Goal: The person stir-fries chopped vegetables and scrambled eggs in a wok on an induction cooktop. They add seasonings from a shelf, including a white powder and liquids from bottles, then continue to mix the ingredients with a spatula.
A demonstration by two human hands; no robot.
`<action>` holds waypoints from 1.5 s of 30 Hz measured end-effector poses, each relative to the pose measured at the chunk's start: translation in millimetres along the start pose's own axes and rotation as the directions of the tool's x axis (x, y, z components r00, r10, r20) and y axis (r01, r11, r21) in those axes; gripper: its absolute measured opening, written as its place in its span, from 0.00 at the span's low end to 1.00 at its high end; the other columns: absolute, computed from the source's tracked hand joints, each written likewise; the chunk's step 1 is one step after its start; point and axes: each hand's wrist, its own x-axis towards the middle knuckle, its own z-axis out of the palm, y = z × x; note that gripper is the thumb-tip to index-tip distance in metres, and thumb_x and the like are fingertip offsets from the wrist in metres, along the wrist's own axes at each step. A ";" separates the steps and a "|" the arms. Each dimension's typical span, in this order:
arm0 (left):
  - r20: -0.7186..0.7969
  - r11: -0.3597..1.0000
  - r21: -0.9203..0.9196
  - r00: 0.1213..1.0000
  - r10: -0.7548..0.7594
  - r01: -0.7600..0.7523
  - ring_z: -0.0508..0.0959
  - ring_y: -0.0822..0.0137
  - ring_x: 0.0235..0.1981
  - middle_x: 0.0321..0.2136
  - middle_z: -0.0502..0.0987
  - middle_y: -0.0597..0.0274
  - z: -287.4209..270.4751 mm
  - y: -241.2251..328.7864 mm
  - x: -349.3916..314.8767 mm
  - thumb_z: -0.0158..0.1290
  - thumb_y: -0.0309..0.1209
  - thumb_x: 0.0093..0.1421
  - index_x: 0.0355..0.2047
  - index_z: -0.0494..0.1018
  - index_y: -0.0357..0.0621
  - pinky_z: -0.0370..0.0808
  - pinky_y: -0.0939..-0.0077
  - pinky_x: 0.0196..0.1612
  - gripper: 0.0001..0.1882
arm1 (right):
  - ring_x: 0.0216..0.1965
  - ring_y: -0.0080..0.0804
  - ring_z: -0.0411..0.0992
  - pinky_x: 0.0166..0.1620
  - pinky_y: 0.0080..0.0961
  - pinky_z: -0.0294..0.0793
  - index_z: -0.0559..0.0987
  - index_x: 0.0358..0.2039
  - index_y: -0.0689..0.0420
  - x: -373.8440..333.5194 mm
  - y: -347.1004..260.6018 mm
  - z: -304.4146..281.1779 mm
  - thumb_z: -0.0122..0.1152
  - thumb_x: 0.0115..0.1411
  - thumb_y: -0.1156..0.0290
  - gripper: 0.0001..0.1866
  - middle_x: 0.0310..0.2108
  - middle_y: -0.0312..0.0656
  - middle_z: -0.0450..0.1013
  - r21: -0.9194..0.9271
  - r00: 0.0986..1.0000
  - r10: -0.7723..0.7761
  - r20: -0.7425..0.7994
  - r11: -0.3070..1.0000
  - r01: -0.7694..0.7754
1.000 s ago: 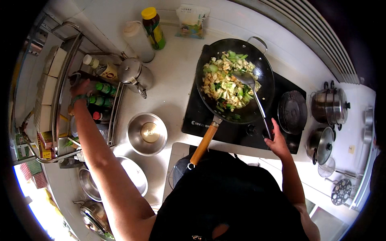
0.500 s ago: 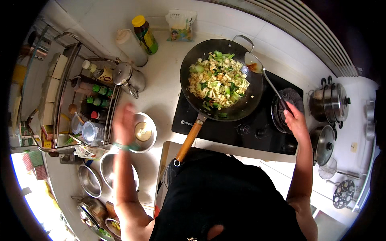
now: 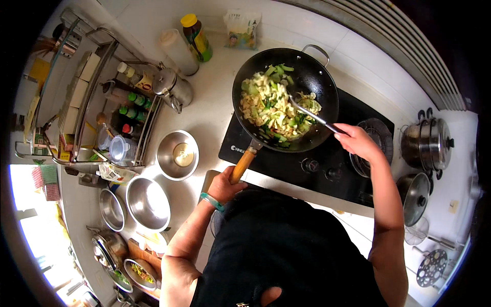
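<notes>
A dark wok (image 3: 322, 69) sits over the black cooktop (image 3: 286, 166), its looped side handle at the far rim. My left hand (image 3: 226, 186) is closed around the wok's wooden handle (image 3: 244, 165); a green bangle circles that wrist. My right hand (image 3: 359, 140) grips the dark end of a spatula (image 3: 312, 115) with a metal shaft. Its blade is sunk in the food and hidden. Chopped greens and pale yellow, egg-like pieces (image 3: 273, 102) fill the left and middle of the wok, with a smaller heap by the spatula.
Left of the cooktop stand steel bowls (image 3: 162, 153), a steel pitcher (image 3: 171, 87) and a rack of bottles (image 3: 134, 115). A yellow-capped bottle (image 3: 197, 38) and a plastic bag (image 3: 241, 30) stand by the wall. Stacked pots (image 3: 425, 140) and a lidded pan (image 3: 413, 197) are at the right.
My left hand has come from over the bowls onto the wok handle. My right hand has moved left, bringing the spatula from the wok's right rim down into the food.
</notes>
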 end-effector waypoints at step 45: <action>0.139 0.980 -0.150 0.984 -0.112 0.133 0.70 0.74 0.17 0.23 0.73 0.62 -18.2 14.4 -2.2 0.63 0.32 0.50 0.51 0.67 0.38 0.68 0.79 0.21 0.29 | 0.29 0.46 0.71 0.33 0.35 0.72 0.72 0.53 0.39 -93.2 -20.1 30.5 0.62 0.53 0.72 0.26 0.31 0.45 0.68 -0.841 0.880 -0.386 -0.278 0.541 -0.028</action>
